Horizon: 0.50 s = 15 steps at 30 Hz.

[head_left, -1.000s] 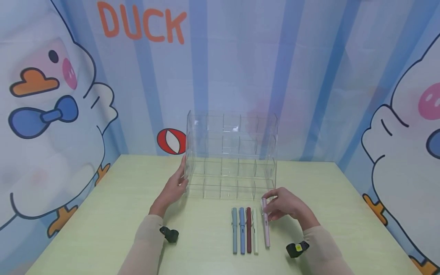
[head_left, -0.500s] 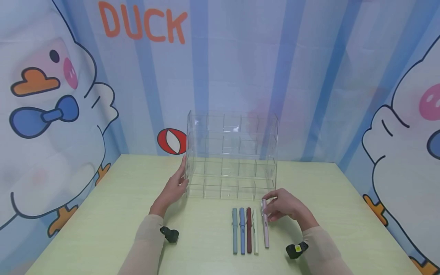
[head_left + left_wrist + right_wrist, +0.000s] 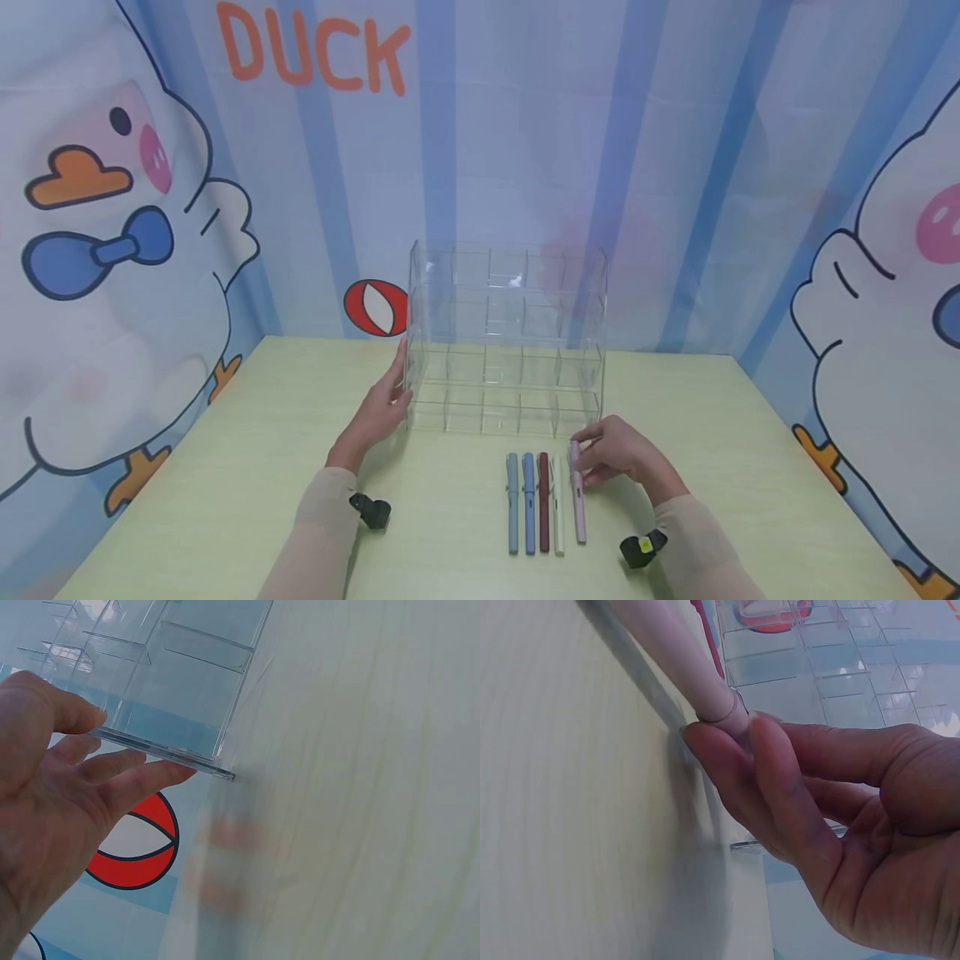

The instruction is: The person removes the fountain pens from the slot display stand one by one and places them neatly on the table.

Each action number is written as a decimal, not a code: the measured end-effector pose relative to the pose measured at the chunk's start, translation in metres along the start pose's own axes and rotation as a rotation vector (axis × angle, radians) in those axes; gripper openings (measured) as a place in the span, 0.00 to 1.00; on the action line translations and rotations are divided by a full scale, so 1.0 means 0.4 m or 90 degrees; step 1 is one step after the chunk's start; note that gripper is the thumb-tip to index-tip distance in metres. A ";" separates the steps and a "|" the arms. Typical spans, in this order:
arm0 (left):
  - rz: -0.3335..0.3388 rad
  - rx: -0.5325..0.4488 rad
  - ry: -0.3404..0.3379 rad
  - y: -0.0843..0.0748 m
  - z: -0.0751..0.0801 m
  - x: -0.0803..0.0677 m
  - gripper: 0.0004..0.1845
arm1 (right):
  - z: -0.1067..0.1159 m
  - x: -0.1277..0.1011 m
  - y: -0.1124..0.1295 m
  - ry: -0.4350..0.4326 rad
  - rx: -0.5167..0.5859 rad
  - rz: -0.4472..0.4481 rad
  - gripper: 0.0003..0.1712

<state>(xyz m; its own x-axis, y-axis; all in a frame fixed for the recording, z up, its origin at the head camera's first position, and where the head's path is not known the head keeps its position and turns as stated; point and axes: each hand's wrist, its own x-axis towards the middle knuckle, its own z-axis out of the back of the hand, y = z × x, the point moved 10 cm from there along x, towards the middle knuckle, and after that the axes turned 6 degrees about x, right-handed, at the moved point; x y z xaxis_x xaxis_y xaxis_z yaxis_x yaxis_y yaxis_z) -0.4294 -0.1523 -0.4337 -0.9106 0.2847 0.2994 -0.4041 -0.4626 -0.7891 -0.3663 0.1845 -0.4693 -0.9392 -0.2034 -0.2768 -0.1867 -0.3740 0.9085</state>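
Under my right hand (image 3: 626, 454): pink pen (image 3: 577, 492), lying on the surface (image 3: 225, 500), rightmost of a row of five. Fingertips (image 3: 727, 761) and thumb pinch its far end, near the cap; the rest of the hand is loosely curled. Pen's tail points back toward my right wrist. Just left of it, side by side: cream pen (image 3: 557, 504), dark red pen (image 3: 543, 502), blue pen (image 3: 528, 504), grey-blue pen (image 3: 512, 504).

My left hand (image 3: 378, 412) lies flat, fingers straight, against the left wall of the clear acrylic organizer (image 3: 504, 337), which stands just beyond both hands. Nothing gripped, only touching.

Handling, my read: pen is light, rigid, smooth plastic, so it will roll and may slip in a tip pinch; hold at mid-barrel for control. Organizer looks stiff but brittle and slides easily, so brace a wall, don't squeeze.

Writing: "DUCK" (image 3: 315, 54) in orange on the backdrop, far beyond my left hand. Any marking on the pens is too small to read.
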 end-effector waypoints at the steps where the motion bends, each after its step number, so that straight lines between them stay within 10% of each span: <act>1: 0.000 0.001 0.000 0.000 0.000 0.000 0.47 | 0.000 0.000 -0.001 -0.002 0.001 -0.001 0.29; 15: -0.012 0.006 -0.002 -0.011 0.001 -0.002 0.46 | -0.004 0.000 -0.006 -0.001 0.004 -0.007 0.29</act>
<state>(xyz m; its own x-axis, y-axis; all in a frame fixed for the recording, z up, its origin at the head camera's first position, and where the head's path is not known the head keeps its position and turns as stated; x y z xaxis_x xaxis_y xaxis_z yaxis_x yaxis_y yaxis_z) -0.4268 -0.1508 -0.4301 -0.9028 0.2912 0.3163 -0.4226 -0.4648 -0.7781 -0.3654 0.1840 -0.4720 -0.9378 -0.1977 -0.2855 -0.1980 -0.3708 0.9073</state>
